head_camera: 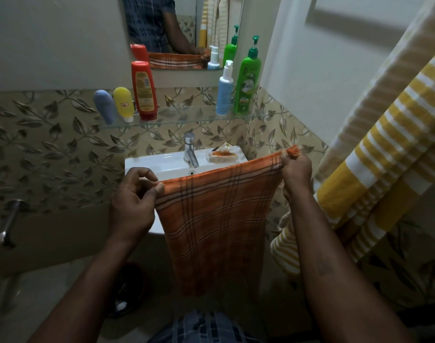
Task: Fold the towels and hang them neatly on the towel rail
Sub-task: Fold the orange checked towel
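An orange checked towel (219,224) hangs stretched in front of the white sink (159,164). My left hand (132,196) pinches its left top corner between thumb and finger. Its right top corner, bunched up, is gripped by my right hand (297,169), which is held a little higher. The towel hangs down as a narrow folded strip. A yellow and white striped towel (375,174) hangs at the right, draped from above. No towel rail is plainly visible.
A glass shelf (186,117) above the sink carries several bottles: red (144,90), yellow, blue, white and green (246,82). A chrome tap (190,149) and a soap dish (222,154) sit on the sink. A mirror (184,30) hangs above. A metal fitting (9,221) sticks out at the left wall.
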Demonstrator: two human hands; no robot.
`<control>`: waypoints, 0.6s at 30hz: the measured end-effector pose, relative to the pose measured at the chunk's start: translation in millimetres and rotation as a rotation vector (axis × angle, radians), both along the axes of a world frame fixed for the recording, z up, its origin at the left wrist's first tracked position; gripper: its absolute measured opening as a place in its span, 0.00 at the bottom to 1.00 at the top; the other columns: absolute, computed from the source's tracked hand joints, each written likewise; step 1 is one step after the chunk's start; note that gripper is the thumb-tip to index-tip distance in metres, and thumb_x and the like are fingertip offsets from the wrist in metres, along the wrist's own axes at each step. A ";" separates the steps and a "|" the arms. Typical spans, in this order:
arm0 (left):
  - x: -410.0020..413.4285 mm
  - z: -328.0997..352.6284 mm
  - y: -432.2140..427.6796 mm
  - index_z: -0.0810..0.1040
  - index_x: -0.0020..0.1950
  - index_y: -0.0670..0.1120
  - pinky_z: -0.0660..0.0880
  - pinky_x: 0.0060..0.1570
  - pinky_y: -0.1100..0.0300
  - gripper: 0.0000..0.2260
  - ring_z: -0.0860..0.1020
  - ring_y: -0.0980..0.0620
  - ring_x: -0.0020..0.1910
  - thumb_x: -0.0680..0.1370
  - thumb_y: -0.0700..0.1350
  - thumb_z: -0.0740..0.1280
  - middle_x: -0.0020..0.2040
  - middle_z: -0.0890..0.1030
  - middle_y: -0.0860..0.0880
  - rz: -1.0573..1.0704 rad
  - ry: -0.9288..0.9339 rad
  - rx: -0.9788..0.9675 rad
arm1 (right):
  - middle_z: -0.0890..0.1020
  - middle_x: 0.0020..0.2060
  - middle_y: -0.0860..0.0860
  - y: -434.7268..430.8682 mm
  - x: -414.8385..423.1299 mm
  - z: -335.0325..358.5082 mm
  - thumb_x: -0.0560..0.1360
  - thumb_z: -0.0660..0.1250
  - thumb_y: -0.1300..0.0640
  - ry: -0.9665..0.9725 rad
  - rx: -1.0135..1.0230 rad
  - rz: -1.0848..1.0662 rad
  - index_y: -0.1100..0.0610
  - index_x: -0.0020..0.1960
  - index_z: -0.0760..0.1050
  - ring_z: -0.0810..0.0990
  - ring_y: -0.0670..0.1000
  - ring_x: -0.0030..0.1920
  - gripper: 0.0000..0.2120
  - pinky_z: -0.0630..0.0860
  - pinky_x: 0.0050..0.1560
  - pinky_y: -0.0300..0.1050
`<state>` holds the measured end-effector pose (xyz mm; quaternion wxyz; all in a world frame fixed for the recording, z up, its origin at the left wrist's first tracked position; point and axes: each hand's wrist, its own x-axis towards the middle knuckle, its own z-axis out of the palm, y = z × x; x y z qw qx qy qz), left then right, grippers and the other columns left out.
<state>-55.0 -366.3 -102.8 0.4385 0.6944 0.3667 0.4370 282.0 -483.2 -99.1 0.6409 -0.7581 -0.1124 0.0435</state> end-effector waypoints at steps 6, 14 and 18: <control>-0.8 -6.3 14.3 0.78 0.39 0.53 0.76 0.42 0.58 0.16 0.79 0.55 0.40 0.75 0.32 0.63 0.38 0.80 0.55 0.010 0.023 -0.050 | 0.88 0.47 0.50 -3.5 -4.6 -6.3 0.80 0.69 0.57 -0.051 -0.022 0.070 0.57 0.58 0.84 0.87 0.52 0.49 0.08 0.83 0.51 0.48; 4.3 -1.3 16.0 0.86 0.46 0.53 0.81 0.57 0.54 0.26 0.82 0.53 0.54 0.74 0.25 0.57 0.52 0.84 0.52 -0.056 0.139 -0.016 | 0.89 0.46 0.46 -16.3 -16.5 -2.7 0.76 0.75 0.54 -0.095 0.011 -0.012 0.51 0.53 0.85 0.88 0.47 0.47 0.06 0.86 0.52 0.53; 3.7 4.6 12.8 0.87 0.53 0.51 0.76 0.53 0.62 0.16 0.78 0.62 0.52 0.79 0.31 0.66 0.52 0.81 0.55 -0.068 0.229 0.009 | 0.88 0.44 0.47 -27.1 -23.5 -2.2 0.76 0.75 0.51 -0.195 -0.047 0.005 0.52 0.52 0.84 0.88 0.47 0.46 0.07 0.86 0.49 0.54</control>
